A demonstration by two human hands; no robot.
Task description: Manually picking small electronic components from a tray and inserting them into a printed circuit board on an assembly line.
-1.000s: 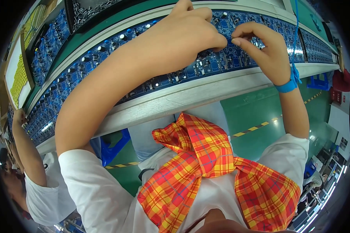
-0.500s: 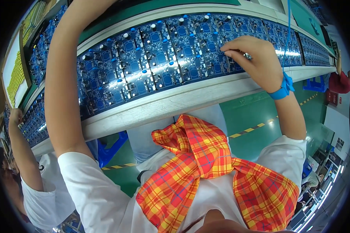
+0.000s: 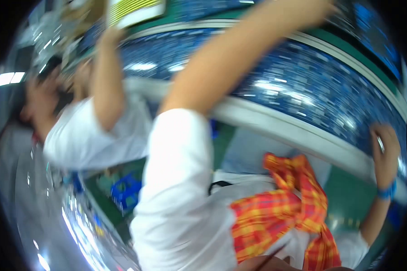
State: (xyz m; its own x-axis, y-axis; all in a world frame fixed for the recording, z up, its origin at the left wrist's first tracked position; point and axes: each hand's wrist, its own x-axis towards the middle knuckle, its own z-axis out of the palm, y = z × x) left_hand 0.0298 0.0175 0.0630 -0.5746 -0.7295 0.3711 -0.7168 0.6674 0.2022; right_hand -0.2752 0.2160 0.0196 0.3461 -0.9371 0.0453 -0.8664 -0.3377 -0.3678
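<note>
We see a motion-blurred view in which our left forearm slants from near left to far right across a long row of blue printed circuit boards. Our left hand is at the far edge, close by a dark parts tray beyond the row; its fingers are too smeared for us to tell whether they are spread, pressed together or pinching anything, or whether they touch the tray. Our right hand is at the near right, over the near side of the boards, its thumb and fingers curved toward one another with a bright glint between them. We cannot tell whether that glint is a held part or the boards behind, nor whether the fingertips meet. A blue wristband circles the right wrist. The boards lie between a pale near rail and a pale far rail. To our left, a co-worker's bare arm rises from a white sleeve toward a white panel with yellow strips. Nearest us hangs a red-and-yellow plaid bow, and a blue plastic stool stands at left on the green floor.
</note>
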